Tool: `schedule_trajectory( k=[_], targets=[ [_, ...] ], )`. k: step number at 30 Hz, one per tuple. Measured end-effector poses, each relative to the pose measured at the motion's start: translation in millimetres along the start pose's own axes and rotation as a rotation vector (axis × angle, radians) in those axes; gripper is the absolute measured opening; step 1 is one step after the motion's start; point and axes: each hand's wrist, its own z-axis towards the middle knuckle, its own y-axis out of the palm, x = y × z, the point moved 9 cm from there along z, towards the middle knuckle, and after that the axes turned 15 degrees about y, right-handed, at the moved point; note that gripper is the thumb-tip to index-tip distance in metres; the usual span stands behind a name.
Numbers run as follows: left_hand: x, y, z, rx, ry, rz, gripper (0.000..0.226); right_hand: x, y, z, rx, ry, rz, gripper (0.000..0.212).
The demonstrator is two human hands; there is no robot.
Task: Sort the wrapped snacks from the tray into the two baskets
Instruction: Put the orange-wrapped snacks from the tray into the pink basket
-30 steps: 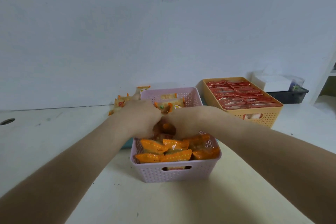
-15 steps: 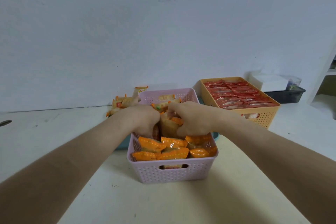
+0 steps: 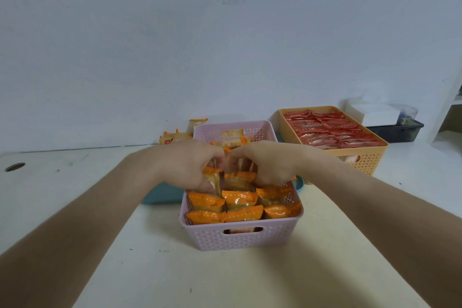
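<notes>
A pink basket (image 3: 246,236) stands in front of me, packed with orange-wrapped snacks (image 3: 238,199) standing in rows. Both hands are inside it, over its middle. My left hand (image 3: 191,166) grips an orange-wrapped snack at the left side of the row. My right hand (image 3: 268,164) has its fingers curled round the orange-wrapped snacks beside it. An orange basket (image 3: 367,157) at the back right is filled with red-wrapped snacks (image 3: 330,131). A teal tray (image 3: 162,194) lies behind the pink basket, mostly hidden, with a few orange-wrapped snacks (image 3: 175,136) at its far left.
A black tray (image 3: 397,131) with a white box and a clear cup sits at the far right by the wall. A round hole (image 3: 15,167) is in the white table at the left. A white shelf edge rises at the far right.
Both hands have moved a little farther back in the pink basket and now hold snacks in the middle row upright. The baskets have not moved.
</notes>
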Motion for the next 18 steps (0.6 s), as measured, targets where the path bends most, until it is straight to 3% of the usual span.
schedule_trajectory(
  k=[3,7,9,11,13,16,18],
  targets=[
    [1,-5,-13,0.065,0.039,-0.176,0.02,3,-1,-2,-0.073,0.011,0.114,0.047],
    [17,-9,-10,0.14,0.102,-0.098,0.037,3,-5,-3,-0.102,0.005,0.201,0.034],
    [28,-1,-4,0.159,0.156,-0.127,0.038,6,-16,0,-0.003,0.017,0.212,0.025],
    [34,11,0,0.116,0.17,-0.152,0.042,13,-37,3,0.229,0.061,0.12,0.024],
    [33,15,2,0.13,0.176,-0.265,0.034,18,-48,7,0.384,0.101,-0.093,0.034],
    [27,12,3,0.135,0.181,-0.388,0.061,23,-27,19,0.249,0.162,-0.372,0.065],
    [19,10,8,0.097,0.132,-0.399,0.068,21,-18,23,0.205,0.166,-0.399,0.066]
  ],
)
